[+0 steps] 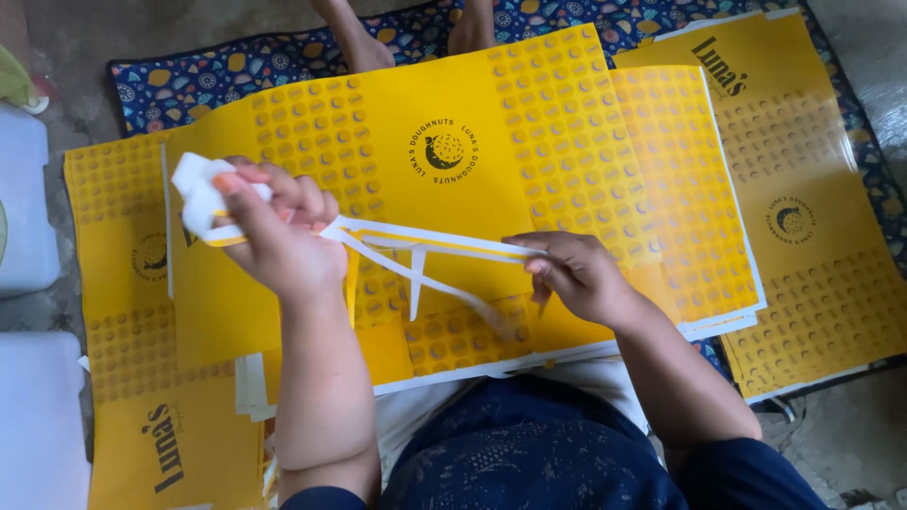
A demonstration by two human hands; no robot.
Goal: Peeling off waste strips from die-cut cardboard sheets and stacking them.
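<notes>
A large yellow printed cardboard sheet (444, 142), with a dot pattern and a round dark emblem, lies across my lap. My left hand (279, 236) is raised at the sheet's left side, shut on a wad of white paper trim (198, 194). Thin white trim strips (416, 250) stretch from that hand to my right hand (576, 274), which pinches their other end over the sheet's lower middle.
More yellow printed sheets lie stacked at the right (803, 189) and at the left (123, 312). A dark patterned mat (208, 76) covers the floor beneath. Another person's bare feet (368, 47) rest at the top edge. White containers (24, 208) stand at the far left.
</notes>
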